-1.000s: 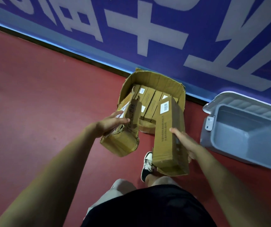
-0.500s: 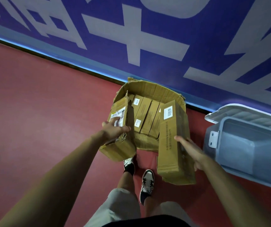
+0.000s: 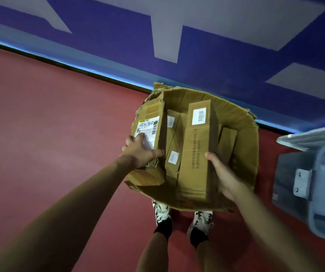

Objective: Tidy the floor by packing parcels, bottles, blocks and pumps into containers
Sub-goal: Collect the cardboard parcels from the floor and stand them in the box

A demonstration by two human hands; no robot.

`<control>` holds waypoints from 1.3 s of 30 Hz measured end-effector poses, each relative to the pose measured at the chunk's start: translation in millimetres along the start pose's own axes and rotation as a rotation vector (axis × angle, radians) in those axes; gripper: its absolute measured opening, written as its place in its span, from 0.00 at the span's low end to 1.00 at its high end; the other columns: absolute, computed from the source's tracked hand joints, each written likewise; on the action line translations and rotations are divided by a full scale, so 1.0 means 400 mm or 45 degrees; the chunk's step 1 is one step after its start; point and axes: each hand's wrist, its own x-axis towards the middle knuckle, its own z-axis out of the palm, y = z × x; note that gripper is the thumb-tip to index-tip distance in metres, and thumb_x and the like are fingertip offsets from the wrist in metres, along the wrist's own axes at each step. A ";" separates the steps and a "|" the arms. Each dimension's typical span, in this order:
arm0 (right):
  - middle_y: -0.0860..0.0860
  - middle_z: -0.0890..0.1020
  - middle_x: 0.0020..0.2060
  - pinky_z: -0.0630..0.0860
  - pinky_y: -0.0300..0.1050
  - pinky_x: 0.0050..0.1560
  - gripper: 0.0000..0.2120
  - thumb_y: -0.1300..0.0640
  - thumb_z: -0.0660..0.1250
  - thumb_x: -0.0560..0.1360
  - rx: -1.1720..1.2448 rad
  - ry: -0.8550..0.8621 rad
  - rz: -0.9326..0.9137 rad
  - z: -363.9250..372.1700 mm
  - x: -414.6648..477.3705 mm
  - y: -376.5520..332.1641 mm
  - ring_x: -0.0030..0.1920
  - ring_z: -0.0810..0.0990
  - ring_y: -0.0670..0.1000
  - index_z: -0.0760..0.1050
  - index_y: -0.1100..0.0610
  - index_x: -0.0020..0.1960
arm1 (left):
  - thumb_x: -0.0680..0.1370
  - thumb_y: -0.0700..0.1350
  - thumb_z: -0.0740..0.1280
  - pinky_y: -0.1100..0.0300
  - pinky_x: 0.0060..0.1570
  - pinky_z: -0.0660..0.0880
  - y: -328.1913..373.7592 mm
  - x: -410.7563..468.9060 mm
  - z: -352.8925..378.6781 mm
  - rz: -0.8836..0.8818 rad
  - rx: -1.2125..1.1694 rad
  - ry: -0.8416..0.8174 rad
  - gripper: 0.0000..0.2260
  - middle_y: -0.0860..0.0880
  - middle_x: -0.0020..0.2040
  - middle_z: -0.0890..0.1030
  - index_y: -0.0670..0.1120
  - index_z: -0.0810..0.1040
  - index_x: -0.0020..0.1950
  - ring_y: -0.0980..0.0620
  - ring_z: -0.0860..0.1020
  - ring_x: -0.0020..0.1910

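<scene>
An open, torn cardboard box (image 3: 240, 122) sits on the red floor by the wall, with several long brown parcels lying inside it. My left hand (image 3: 141, 151) grips a battered brown parcel (image 3: 149, 132) with a white shipping label, over the box's left side. My right hand (image 3: 223, 173) holds a long narrow parcel (image 3: 198, 146) with a barcode sticker by its right side, over the middle of the box. Both parcels are low inside the box opening.
A grey plastic bin (image 3: 314, 189) with an open hinged lid stands on the floor to the right. A blue wall with large white characters (image 3: 167, 36) runs behind the box. My feet in patterned shoes (image 3: 201, 222) stand just in front of the box.
Both hands have carried their parcels forward, from in front of the box to over and into it. I have stepped closer, so the box looks larger.
</scene>
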 end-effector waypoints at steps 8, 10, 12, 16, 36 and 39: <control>0.52 0.79 0.55 0.67 0.63 0.66 0.24 0.36 0.61 0.71 0.228 -0.121 0.007 0.118 0.354 0.028 0.61 0.74 0.57 0.71 0.48 0.61 | 0.70 0.65 0.65 0.45 0.68 0.58 -0.044 0.276 0.145 0.315 0.519 0.186 0.38 0.49 0.76 0.48 0.62 0.51 0.75 0.40 0.56 0.72; 0.52 0.79 0.58 0.69 0.60 0.64 0.20 0.38 0.61 0.71 0.303 -0.146 -0.039 0.122 0.412 0.040 0.62 0.75 0.56 0.72 0.47 0.59 | 0.72 0.64 0.63 0.45 0.68 0.57 -0.062 0.326 0.172 0.415 0.575 0.300 0.34 0.50 0.76 0.47 0.64 0.52 0.74 0.40 0.56 0.71; 0.52 0.79 0.59 0.70 0.57 0.64 0.15 0.41 0.60 0.73 0.356 -0.175 -0.073 0.131 0.456 0.045 0.61 0.76 0.54 0.72 0.46 0.56 | 0.72 0.64 0.62 0.44 0.68 0.56 -0.085 0.370 0.193 0.483 0.542 0.368 0.31 0.51 0.76 0.48 0.65 0.55 0.73 0.40 0.55 0.71; 0.51 0.78 0.59 0.72 0.54 0.59 0.12 0.46 0.58 0.78 0.384 -0.199 -0.048 0.144 0.523 0.058 0.59 0.75 0.52 0.72 0.48 0.57 | 0.70 0.64 0.57 0.39 0.60 0.64 -0.145 0.395 0.256 0.559 0.535 0.498 0.28 0.49 0.72 0.60 0.64 0.60 0.71 0.33 0.63 0.67; 0.52 0.78 0.63 0.74 0.50 0.51 0.21 0.56 0.58 0.79 0.285 -0.352 -0.082 0.201 0.584 0.101 0.64 0.74 0.54 0.66 0.48 0.71 | 0.75 0.33 0.57 0.54 0.56 0.72 -0.207 0.444 0.231 0.008 0.012 0.318 0.29 0.46 0.62 0.77 0.52 0.63 0.74 0.44 0.75 0.61; 0.47 0.73 0.68 0.67 0.61 0.67 0.26 0.55 0.59 0.80 0.247 -0.259 -0.150 0.238 0.605 0.097 0.70 0.69 0.53 0.58 0.40 0.74 | 0.74 0.32 0.55 0.50 0.52 0.73 -0.204 0.460 0.244 -0.136 0.109 0.425 0.24 0.38 0.58 0.78 0.44 0.68 0.69 0.37 0.76 0.56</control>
